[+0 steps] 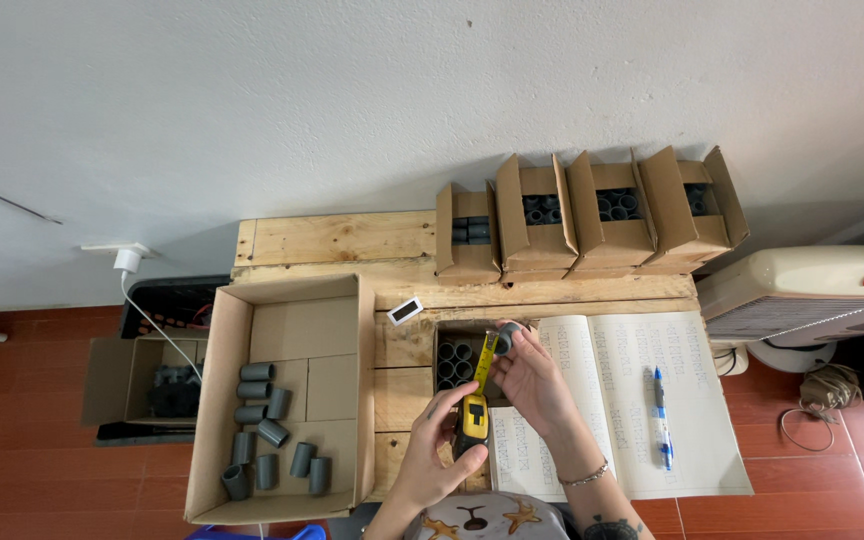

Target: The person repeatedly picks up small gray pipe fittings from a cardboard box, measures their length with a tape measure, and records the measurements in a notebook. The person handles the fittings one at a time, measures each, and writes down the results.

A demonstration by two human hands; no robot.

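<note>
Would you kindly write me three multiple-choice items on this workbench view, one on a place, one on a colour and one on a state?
1. Where does the pen lie?
A. on the open notebook
B. in the large cardboard box
C. on the floor

2. What colour is the tape measure?
A. red
B. yellow and black
C. white

3. What is the right hand doing?
A. resting flat on the table
B. writing with the pen
C. holding a grey pipe fitting against the tape

Answers: 1 A, the pen rests on the right-hand page. 2 B, the case in the left hand is yellow with black. 3 C, the fingers pinch the fitting at the tape's end.
</note>
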